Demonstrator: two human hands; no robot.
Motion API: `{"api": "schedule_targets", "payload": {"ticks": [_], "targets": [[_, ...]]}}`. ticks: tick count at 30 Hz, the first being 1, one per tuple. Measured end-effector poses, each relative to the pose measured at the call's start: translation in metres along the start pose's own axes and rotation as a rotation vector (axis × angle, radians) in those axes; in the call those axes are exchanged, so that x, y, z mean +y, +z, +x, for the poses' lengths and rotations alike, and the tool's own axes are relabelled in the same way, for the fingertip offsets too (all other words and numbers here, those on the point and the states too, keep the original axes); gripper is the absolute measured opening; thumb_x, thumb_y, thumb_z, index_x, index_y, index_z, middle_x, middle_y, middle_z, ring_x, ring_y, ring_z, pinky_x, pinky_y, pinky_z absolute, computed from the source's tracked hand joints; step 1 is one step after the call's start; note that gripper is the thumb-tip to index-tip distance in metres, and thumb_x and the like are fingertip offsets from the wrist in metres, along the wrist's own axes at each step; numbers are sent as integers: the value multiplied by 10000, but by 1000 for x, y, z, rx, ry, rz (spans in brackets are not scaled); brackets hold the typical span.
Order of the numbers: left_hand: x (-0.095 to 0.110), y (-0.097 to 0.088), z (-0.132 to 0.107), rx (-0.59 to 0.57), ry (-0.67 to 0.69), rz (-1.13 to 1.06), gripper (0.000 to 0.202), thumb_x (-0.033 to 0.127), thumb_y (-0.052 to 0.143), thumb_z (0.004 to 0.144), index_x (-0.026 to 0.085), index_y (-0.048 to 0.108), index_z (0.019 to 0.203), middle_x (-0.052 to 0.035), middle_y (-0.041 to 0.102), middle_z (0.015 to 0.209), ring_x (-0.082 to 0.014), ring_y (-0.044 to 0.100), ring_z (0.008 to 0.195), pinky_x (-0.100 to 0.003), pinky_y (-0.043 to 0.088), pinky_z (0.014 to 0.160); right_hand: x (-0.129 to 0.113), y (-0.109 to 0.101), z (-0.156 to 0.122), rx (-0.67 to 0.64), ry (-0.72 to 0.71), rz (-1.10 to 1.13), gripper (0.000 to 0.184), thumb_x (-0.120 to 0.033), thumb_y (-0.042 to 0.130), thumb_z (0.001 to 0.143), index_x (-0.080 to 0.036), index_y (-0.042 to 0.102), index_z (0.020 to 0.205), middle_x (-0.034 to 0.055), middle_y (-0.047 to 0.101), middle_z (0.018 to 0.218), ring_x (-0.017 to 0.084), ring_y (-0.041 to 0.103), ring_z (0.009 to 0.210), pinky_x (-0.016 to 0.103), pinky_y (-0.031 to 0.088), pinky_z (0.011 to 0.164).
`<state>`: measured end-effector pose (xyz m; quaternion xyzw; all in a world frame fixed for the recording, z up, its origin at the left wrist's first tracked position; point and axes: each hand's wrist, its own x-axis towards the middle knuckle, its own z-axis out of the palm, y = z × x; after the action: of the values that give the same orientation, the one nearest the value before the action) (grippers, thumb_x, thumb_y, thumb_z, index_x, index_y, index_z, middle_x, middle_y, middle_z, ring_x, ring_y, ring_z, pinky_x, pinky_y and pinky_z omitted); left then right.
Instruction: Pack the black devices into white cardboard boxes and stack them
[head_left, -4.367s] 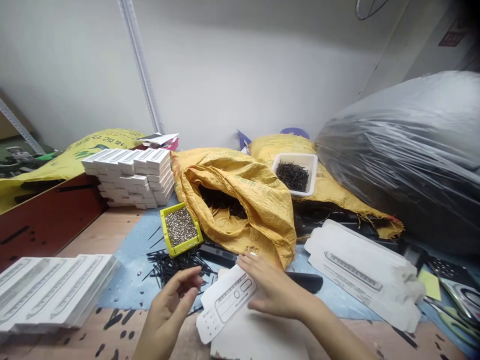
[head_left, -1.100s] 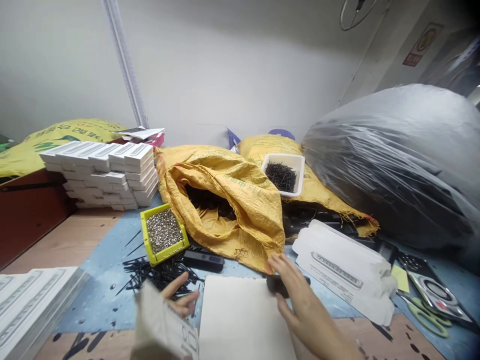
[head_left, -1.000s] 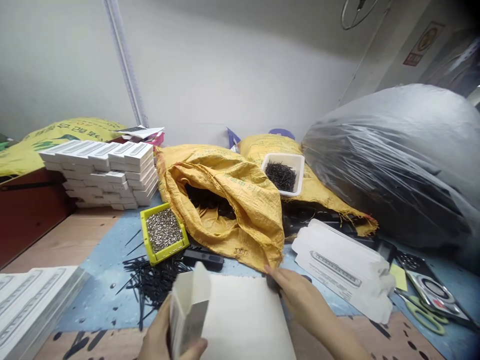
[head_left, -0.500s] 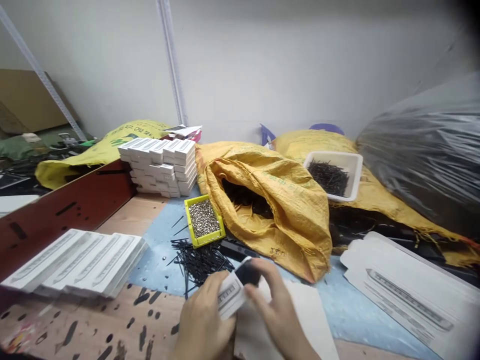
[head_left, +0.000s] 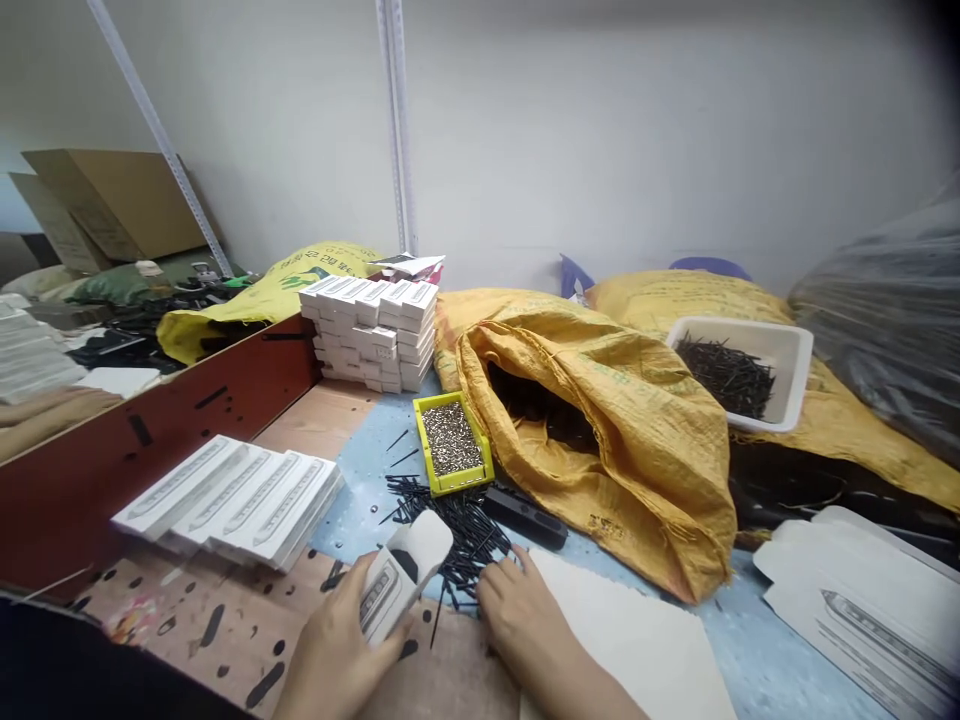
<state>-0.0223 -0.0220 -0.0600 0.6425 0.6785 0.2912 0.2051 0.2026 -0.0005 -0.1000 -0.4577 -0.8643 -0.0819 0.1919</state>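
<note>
My left hand (head_left: 337, 650) grips a small white printed carton (head_left: 397, 575), which stands tilted with its open end up. My right hand (head_left: 517, 625) rests at the near edge of a loose heap of black pins (head_left: 454, 535), with its fingers spread and nothing visible in them. Beneath that palm lies a white card sheet (head_left: 622, 640). Just beyond the heap sit a yellow tray of small silver parts (head_left: 450, 445) and a black oblong object (head_left: 525, 517).
White cartons lie in a row (head_left: 225, 500) and a stack (head_left: 367, 335) on the left. A yellow woven sack (head_left: 600, 450), a white tray of black pins (head_left: 739, 375) and flat cartons (head_left: 862, 610) fill the right. A co-worker's forearm (head_left: 45, 412) shows beyond a red-brown board (head_left: 150, 440).
My right hand has let go of the carton and moved down onto the pin heap's edge. My left hand holds the carton alone, and the view has swung left.
</note>
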Motion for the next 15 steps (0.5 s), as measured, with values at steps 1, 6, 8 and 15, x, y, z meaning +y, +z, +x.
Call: {"api": "schedule_targets", "payload": {"ticks": [1,6,8,15], "targets": [[-3,1,-1,-22,46,32,470,269,551,692,225,548,1160,-50,696,1027,-253,661,916,-313,527,739,2,-13,2,-2,41,38,218,-16,460,826,-187,544,719,2,580,666,168,544,629,472,409,933],[1,11,-3,-170,285,63,615,77,504,575,223,568,1168,-61,672,1105,-245,633,993,-342,516,864,1,-78,21,-98,72,161,178,-89,445,887,-197,556,800,-2,575,744,145,549,704,496,374,1006],[9,17,-4,-211,325,37,665,50,488,534,215,561,1175,-63,670,1091,-244,630,992,-354,518,879,-3,-92,28,-142,-7,114,199,-62,478,857,-189,566,733,3,573,734,155,541,709,546,350,1016],[28,30,-15,-168,340,-144,740,93,528,628,217,402,1347,-77,573,1303,-233,580,1155,-326,506,958,4,-115,24,-146,197,631,395,-236,516,895,-332,535,1278,65,461,1385,249,414,1270,477,328,1072]]}}
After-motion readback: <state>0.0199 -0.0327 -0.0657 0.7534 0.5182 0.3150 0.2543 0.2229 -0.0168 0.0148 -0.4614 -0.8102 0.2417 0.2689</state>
